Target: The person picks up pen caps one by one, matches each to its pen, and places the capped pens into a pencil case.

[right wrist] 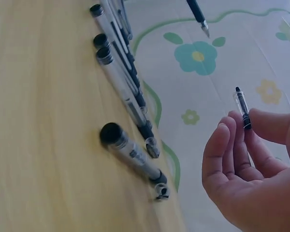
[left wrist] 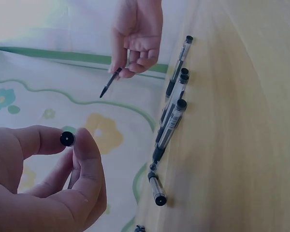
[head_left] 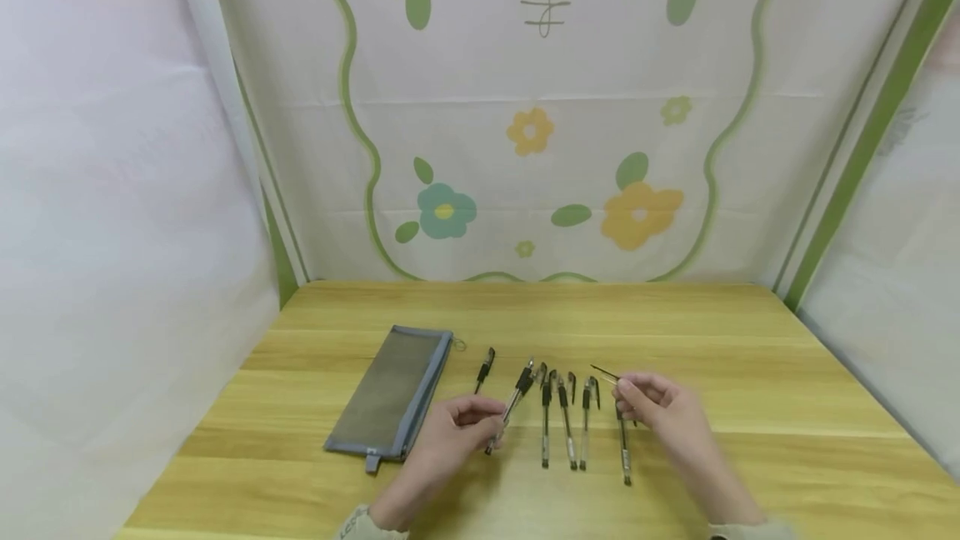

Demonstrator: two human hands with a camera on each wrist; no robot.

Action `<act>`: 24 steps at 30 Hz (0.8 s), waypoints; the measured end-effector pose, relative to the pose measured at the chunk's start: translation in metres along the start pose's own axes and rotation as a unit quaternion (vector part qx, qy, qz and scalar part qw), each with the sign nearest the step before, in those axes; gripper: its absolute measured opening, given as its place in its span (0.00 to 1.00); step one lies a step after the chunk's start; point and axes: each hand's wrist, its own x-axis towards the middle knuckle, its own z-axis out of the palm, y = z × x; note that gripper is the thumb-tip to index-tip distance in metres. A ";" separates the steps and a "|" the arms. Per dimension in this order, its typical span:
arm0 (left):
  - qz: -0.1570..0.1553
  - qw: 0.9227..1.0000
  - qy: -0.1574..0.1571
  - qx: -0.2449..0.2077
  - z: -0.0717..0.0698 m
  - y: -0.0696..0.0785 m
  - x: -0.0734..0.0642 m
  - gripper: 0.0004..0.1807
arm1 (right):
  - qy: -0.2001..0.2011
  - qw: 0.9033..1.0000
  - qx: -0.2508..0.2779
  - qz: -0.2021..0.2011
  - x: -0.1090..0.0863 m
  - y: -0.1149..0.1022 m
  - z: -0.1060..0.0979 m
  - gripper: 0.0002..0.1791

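My left hand (head_left: 455, 442) pinches a gel pen (head_left: 516, 397) between thumb and fingers, its bare tip pointing up and away. The left wrist view shows the black end (left wrist: 67, 139) of that pen between thumb and forefinger. Off to the right, my right hand (head_left: 670, 417) pinches a clear pen cap with a black clip (right wrist: 241, 104). Pen and cap are apart. Between and below the hands lie several black-gripped pens (head_left: 566, 419) with clear barrels, roughly side by side; one pen (head_left: 625, 452) lies under the right hand. Another pen (head_left: 484, 369) lies beyond the left hand, partly hidden by it.
A grey mesh zip pouch (head_left: 386, 390) lies flat on the wooden table (head_left: 675, 315), left of the pens. White cloth walls with printed flowers (head_left: 637, 215) stand at the back and both sides of the table.
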 end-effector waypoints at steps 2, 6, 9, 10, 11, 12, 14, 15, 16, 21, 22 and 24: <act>0.007 1.000 -0.011 0.002 0.001 0.001 0.000 0.13 | -0.002 1.000 0.011 -0.005 0.000 -0.001 0.001 0.25; 0.022 0.999 -0.027 0.017 0.002 0.002 0.000 0.12 | -0.007 0.999 0.025 -0.024 0.000 -0.004 0.000 0.26; 0.032 0.998 -0.039 0.028 0.002 0.001 0.000 0.12 | -0.015 0.999 0.027 -0.026 0.000 -0.005 0.000 0.25; 0.035 0.998 -0.045 0.031 0.002 0.001 -0.001 0.11 | -0.016 0.999 0.029 -0.026 -0.001 -0.005 0.001 0.25; 0.038 0.997 -0.051 0.033 0.003 0.000 -0.001 0.11 | -0.017 0.999 0.031 -0.024 -0.001 -0.005 0.002 0.25; 0.041 0.997 -0.058 0.035 0.003 -0.001 -0.001 0.11 | -0.018 0.999 0.033 -0.022 -0.001 -0.005 0.003 0.25; 0.046 0.996 -0.071 0.037 0.004 -0.004 -0.001 0.11 | -0.017 0.999 0.032 -0.019 -0.002 -0.005 0.004 0.24; 0.048 0.995 -0.077 0.035 0.005 -0.004 -0.001 0.11 | -0.015 0.999 0.032 -0.017 -0.002 -0.005 0.004 0.25; 0.049 0.995 -0.081 0.034 0.006 -0.004 -0.002 0.11 | -0.012 0.999 0.029 -0.016 -0.002 -0.005 0.005 0.24; 0.044 0.995 -0.087 0.035 0.007 -0.003 -0.003 0.11 | -0.001 1.000 0.016 -0.002 -0.002 -0.005 0.005 0.23; 0.044 0.995 -0.086 0.036 0.007 -0.003 -0.003 0.11 | 0.000 1.000 0.015 0.000 -0.003 -0.005 0.005 0.23; 0.042 0.995 -0.085 0.041 0.006 -0.004 -0.003 0.11 | -0.005 1.000 0.015 -0.003 -0.003 -0.003 0.004 0.23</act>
